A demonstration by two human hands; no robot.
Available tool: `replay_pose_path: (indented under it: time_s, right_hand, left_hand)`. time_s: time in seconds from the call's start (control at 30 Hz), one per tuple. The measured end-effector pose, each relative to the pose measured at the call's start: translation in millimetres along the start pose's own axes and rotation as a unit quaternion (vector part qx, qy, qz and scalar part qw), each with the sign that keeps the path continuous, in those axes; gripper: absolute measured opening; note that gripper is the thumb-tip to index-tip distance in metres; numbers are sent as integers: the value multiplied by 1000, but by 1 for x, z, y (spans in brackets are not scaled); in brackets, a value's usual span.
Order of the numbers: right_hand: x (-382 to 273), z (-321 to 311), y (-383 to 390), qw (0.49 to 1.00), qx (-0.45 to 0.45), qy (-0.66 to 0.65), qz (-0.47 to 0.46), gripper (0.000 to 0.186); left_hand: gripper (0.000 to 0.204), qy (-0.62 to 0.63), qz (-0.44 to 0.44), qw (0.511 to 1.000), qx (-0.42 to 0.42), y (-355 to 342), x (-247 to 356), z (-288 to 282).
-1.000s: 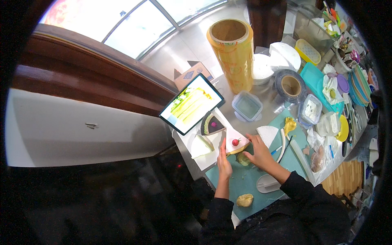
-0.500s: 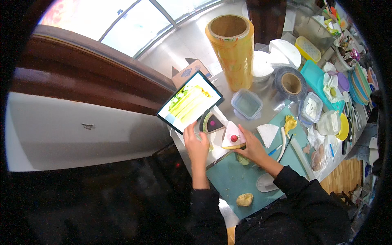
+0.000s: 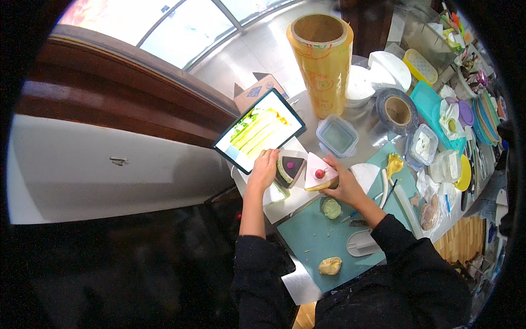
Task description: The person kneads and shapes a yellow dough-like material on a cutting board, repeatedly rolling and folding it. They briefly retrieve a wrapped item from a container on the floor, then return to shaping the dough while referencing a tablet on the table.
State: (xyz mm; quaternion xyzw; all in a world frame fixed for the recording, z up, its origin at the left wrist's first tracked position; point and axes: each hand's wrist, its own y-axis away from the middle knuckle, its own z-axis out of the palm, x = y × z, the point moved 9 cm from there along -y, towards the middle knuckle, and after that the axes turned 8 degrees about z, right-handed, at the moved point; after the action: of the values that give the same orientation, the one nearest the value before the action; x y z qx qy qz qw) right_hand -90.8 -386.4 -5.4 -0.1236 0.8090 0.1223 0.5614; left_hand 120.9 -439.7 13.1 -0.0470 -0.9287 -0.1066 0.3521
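Note:
My right hand (image 3: 348,185) grips a pink-topped cake slice model (image 3: 318,171) by its right side. A red cherry (image 3: 320,174) sits on the slice's top. My left hand (image 3: 265,167) is at the tablet's lower edge, fingers stretched out beside a dark-topped cake slice model (image 3: 291,164) with a pink dot; whether they touch it, I cannot tell. A pale green slice (image 3: 275,193) lies below that hand, partly covered by it. All three slices are over a white board (image 3: 293,200). A white wedge (image 3: 366,176) stands right of my right hand.
A tablet (image 3: 259,131) showing a green-and-yellow picture leans behind the board. On the teal mat (image 3: 304,241) lie a green lump (image 3: 331,208), a yellow lump (image 3: 330,266) and a pale smoothing tool (image 3: 361,243). Behind stand a plastic tub (image 3: 337,135) and a tall film roll (image 3: 323,71).
My left hand has moved down from the tablet toward the dark slice, its fingers closer together. The right hand still holds the pink slice. The view has shifted slightly.

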Motion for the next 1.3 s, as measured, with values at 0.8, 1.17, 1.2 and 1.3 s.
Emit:
replay_pose_path:
  time_s: [0.8,1.17,1.2,1.3]
  right_hand:
    - [-17,18,-53,984,-172,32,-23,104]
    - [-27,26,-57,978,-196,63,-31,114]
    - [-26,27,-58,978,-198,66,-24,114]
    - [-28,27,-59,976,-203,80,-21,111]
  left_hand:
    - [115,-80,-7,996,36,87,-9,1]
    - [120,-140,-62,988,15,114,-8,12]
    - [120,-134,-59,989,28,116,-7,10]
    - [119,-102,-79,991,26,125,-13,9]
